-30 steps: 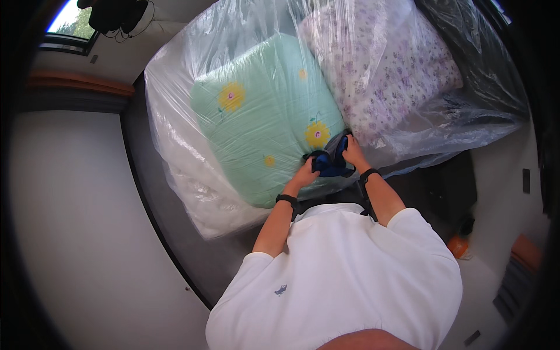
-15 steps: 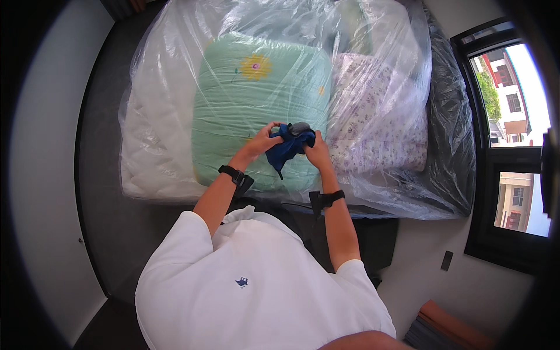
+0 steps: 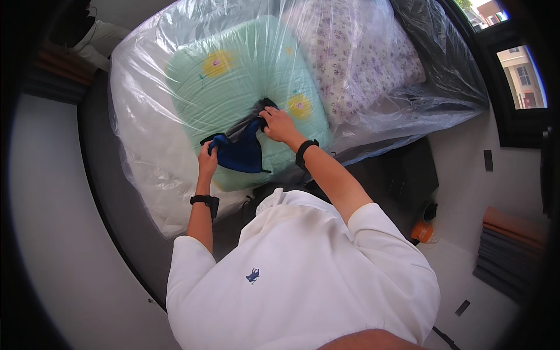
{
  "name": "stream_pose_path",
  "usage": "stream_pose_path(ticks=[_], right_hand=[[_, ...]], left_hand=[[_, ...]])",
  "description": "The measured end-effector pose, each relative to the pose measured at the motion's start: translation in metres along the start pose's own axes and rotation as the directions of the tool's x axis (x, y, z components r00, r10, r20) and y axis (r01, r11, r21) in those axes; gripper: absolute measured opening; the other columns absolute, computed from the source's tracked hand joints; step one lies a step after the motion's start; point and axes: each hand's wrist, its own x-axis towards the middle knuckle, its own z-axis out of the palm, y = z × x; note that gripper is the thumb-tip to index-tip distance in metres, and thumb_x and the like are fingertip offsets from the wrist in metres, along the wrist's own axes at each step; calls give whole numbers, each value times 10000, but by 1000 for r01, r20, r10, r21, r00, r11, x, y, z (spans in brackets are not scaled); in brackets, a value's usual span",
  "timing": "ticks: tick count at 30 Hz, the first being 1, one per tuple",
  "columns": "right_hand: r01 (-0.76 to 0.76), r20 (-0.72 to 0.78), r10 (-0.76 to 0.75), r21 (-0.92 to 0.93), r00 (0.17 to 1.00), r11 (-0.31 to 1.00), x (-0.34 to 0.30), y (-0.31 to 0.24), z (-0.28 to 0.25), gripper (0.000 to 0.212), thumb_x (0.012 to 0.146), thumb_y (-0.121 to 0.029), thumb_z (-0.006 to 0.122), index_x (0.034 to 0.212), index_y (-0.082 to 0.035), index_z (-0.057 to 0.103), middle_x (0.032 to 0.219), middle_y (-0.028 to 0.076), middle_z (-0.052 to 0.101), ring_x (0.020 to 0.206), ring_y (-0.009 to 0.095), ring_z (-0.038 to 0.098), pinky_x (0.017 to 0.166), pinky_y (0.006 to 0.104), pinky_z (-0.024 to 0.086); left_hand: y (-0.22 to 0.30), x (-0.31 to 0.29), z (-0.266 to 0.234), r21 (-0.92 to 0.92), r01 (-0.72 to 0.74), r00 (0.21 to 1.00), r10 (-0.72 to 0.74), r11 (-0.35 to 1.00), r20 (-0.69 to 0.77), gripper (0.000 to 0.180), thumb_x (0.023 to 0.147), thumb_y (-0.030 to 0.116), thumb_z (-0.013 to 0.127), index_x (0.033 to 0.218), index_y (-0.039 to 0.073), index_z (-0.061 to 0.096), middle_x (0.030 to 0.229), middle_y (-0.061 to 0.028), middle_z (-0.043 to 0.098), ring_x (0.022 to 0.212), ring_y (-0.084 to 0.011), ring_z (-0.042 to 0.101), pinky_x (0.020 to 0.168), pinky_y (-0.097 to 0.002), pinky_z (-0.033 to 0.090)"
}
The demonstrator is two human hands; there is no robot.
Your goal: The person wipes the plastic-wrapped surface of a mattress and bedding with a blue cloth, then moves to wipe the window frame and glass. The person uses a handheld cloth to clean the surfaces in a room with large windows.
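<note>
Between my hands hangs a small blue cloth garment with dark edging and a grey band; its exact kind is hard to tell. My left hand pinches its left corner. At the upper right, my right hand grips the dark edge, fingers closed on it. The cloth is spread out just above a mint-green quilt with yellow flowers, which lies under clear plastic sheeting. A dark strap with a small box is round each wrist.
The plastic covers a white mattress and a purple-flowered bedding piece. A black-framed window is at the right. Dark and rust-coloured curtains gather at lower right, near an orange object on the floor.
My hands have moved apart, left hand leftward and down, right hand up and left. The bunched cloth is now stretched open between them. The whole view has turned.
</note>
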Motion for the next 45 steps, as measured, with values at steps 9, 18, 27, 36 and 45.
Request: stream_pose_path(ticks=[9,18,27,36,45], right_hand=[[-630,268,598,44,755,775,-99,91,-16,501,900,-248,576,1354,-69,467,1371,164,552,1241,376,541,1005,576,426],[-527,-144,544,140,826,838,-100,105,-50,287,871,-164,569,1137,-62,535,1164,139,616,1093,375,585,824,516,514],[66,-30,-62,148,998,987,-2,53,-54,330,827,-77,587,1156,-79,556,1106,89,632,1106,303,580,911,522,439],[202,191,-211,66,959,977,-48,160,-37,393,843,-110,595,1226,-94,506,1070,103,636,1087,302,599,868,566,433],[291,255,-276,-26,927,956,-94,248,-52,324,824,-111,570,1140,-67,512,963,118,659,969,326,630,776,502,440]], left_hand=[[150,56,161,-242,-405,849,461,881,258,202,895,89,588,1086,29,613,948,-202,652,922,-409,628,815,-427,496],[119,22,217,147,-563,816,518,813,257,276,862,65,590,1133,21,554,1044,-226,511,988,-432,537,843,-498,457],[98,11,183,135,-265,964,261,955,44,237,868,35,539,1098,-23,553,1090,-253,522,1001,-478,518,845,-508,442],[132,-25,275,176,237,970,-223,955,-96,309,865,135,571,1138,-5,603,1128,-224,576,1049,-442,555,911,-479,461],[166,-62,351,422,191,981,-163,886,-102,510,847,28,608,1340,-33,495,1307,-246,448,1167,-434,486,980,-479,445]])
